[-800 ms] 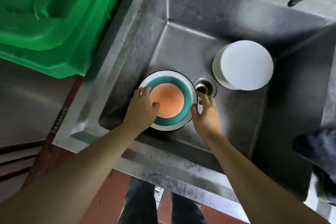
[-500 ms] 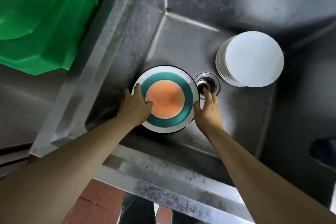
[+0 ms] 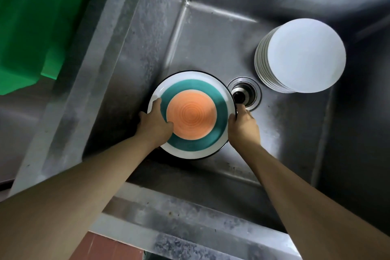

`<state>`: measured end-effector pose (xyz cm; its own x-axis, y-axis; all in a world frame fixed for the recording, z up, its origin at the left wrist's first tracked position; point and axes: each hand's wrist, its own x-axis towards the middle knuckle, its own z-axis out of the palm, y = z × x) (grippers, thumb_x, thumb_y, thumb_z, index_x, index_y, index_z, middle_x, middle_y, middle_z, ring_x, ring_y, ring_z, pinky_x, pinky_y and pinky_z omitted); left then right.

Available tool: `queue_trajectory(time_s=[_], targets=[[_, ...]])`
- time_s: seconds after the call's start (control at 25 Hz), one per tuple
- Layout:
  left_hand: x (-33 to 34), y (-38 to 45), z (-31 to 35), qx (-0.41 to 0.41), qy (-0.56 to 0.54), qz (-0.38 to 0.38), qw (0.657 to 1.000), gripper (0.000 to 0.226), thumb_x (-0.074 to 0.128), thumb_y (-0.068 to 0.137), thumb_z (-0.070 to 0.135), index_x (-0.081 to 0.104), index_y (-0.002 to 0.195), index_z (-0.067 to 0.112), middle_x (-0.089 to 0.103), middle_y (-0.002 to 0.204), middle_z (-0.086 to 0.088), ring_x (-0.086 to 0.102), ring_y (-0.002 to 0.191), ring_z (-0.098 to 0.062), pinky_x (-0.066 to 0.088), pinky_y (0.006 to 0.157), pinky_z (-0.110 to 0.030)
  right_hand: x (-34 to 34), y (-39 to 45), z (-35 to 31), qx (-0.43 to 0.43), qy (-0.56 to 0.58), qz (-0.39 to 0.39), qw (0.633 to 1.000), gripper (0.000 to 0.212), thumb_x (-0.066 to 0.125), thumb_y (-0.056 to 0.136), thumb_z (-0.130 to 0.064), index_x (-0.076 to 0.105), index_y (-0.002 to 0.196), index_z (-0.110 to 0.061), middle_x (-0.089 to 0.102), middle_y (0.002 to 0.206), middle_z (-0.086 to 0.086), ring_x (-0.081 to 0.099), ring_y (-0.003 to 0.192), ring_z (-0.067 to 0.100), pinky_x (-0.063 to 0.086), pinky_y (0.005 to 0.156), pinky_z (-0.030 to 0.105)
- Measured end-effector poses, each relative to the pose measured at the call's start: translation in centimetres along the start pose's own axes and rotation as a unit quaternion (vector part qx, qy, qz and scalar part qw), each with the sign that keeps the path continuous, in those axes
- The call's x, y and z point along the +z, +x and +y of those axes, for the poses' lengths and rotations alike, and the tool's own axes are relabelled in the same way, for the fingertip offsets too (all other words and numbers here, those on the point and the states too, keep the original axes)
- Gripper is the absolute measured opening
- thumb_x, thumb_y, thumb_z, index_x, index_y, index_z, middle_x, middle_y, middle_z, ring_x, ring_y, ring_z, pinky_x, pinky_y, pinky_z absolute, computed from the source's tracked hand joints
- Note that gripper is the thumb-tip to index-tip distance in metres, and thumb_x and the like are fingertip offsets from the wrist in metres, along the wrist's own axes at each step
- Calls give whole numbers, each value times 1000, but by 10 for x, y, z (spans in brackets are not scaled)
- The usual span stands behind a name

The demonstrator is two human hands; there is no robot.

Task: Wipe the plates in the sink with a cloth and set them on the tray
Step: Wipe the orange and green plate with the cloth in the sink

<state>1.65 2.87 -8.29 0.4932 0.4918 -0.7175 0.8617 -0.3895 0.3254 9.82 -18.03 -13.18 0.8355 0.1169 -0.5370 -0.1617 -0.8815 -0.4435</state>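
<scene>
A plate (image 3: 195, 99) with an orange centre, a teal ring and a white rim lies in the steel sink (image 3: 211, 34). My left hand (image 3: 155, 123) grips its left edge, thumb on top of the plate's face. My right hand (image 3: 243, 125) grips the right edge, fingers curled round the rim beside the drain (image 3: 245, 93). A stack of several white plates (image 3: 301, 57) stands at the right of the basin. No cloth is in view.
A green plastic tray (image 3: 31, 27) sits on the counter to the left of the sink. The sink's steel front rim (image 3: 168, 217) runs below my arms, with red floor tiles (image 3: 101, 247) beneath it.
Both hands have closed further round the plate's edges, and the plate has shifted slightly toward me. The view has moved closer into the sink.
</scene>
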Motion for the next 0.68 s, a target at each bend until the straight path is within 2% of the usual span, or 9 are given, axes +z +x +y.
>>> queue_trajectory(time_s=[0.08,0.24,0.36,0.48,0.6,0.68], targets=[[2,0,1,-15,-34,15,999,71,56,88,19,27,152,31,37,138,-25,43,120,-41,38,89,-37,1,-1,-3,9,-4,8,1000,38,38,104,-14,47,140,-9,61,128,18,59,99,39,36,75,34],[1,-3,5,-24,-65,34,997,74,62,88,15,27,152,30,36,140,-21,46,122,-39,37,88,-34,0,-5,-9,30,-3,23,999,39,39,103,-8,48,140,-8,61,123,18,59,96,39,35,75,34],[-2,-4,5,-5,-81,38,996,79,64,85,14,26,152,31,41,143,-18,48,123,-35,38,88,-33,-6,-8,-8,32,12,29,999,36,39,103,-9,51,137,-11,62,118,17,50,83,32,35,75,33],[-4,-9,12,2,-108,63,992,80,65,83,12,28,152,27,46,141,-15,50,126,-35,42,97,-36,-18,-15,-7,30,44,39,998,28,36,104,-11,55,124,-10,64,101,14,50,79,32,36,71,35],[-14,-15,21,-24,-116,96,988,79,67,87,12,28,155,16,44,149,-12,47,134,-32,41,106,-41,-36,-26,-9,36,74,57,995,17,36,104,-12,54,104,-12,54,76,3,50,72,31,34,63,36],[-21,-21,25,-19,-134,116,984,65,67,87,12,44,147,11,58,138,-6,58,121,-27,48,99,-38,-48,-33,-10,60,87,63,992,16,37,105,-15,49,95,-16,48,72,-3,48,65,20,30,55,35]])
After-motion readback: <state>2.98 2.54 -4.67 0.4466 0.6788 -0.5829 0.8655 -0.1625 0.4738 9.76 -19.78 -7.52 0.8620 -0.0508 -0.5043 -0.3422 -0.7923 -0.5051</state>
